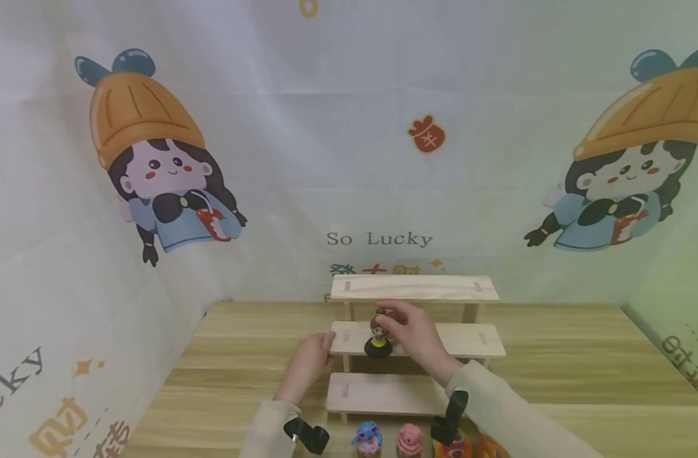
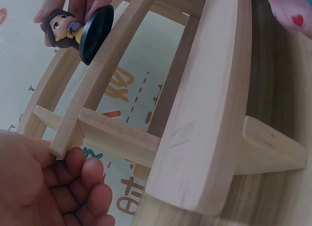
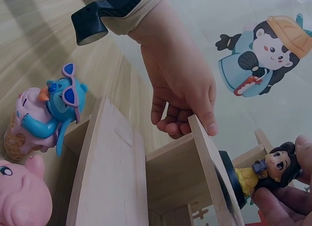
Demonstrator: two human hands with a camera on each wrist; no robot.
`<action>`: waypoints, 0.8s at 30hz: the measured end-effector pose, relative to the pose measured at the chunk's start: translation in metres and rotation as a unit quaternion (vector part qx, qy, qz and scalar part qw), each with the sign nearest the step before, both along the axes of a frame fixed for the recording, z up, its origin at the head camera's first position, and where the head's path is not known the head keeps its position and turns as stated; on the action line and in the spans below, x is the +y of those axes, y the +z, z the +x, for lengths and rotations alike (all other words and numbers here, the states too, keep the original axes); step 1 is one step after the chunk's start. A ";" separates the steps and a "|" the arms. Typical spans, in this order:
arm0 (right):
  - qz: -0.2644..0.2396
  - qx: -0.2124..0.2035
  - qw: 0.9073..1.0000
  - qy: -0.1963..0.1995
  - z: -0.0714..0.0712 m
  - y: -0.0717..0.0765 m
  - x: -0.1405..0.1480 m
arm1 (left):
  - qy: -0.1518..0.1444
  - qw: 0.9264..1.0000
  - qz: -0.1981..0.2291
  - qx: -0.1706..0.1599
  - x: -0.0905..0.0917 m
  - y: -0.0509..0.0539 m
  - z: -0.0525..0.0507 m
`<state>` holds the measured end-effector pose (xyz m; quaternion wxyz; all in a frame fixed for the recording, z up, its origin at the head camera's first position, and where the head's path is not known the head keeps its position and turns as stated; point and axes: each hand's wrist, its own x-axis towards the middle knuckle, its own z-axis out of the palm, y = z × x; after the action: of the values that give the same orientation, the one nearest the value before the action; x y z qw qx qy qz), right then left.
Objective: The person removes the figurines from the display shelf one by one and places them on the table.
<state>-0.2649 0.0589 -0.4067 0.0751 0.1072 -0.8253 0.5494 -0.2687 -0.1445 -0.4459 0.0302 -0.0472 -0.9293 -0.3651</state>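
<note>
In the head view my right hand (image 1: 420, 334) pinches a small doll figurine (image 1: 377, 332) by its dark-haired head. The figurine has a yellow dress and stands upright on a round black base (image 3: 232, 179), at the middle board of a three-tier wooden display shelf (image 1: 460, 338). The base appears to touch that board. At the board's left end, my left hand (image 1: 309, 362) grips the wood. Its thumb lies on one face and its curled fingers (image 2: 63, 174) sit under the edge in the left wrist view.
In front of the shelf stand a blue figure with sunglasses (image 1: 367, 437), a pink figure (image 1: 409, 439) and an orange one (image 1: 459, 445), partly behind my right wrist camera. A printed cloth (image 1: 280, 159) hangs behind the wooden table (image 1: 223, 362).
</note>
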 end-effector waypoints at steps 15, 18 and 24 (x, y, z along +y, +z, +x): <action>0.025 0.016 0.999 0.027 0.017 0.011 0.004 | 0.004 1.000 0.007 0.000 -0.001 -0.003 -0.002; 0.018 0.016 0.999 0.035 0.019 0.012 0.006 | 0.002 1.000 0.006 0.006 -0.001 -0.003 -0.002; 0.011 0.015 0.999 0.048 0.023 0.014 0.008 | 0.000 1.000 -0.002 0.013 0.000 -0.004 -0.002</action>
<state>-0.2415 0.0665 -0.3929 0.0600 0.1563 -0.8237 0.5417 -0.2712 -0.1448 -0.4498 0.0424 -0.0520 -0.9297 -0.3621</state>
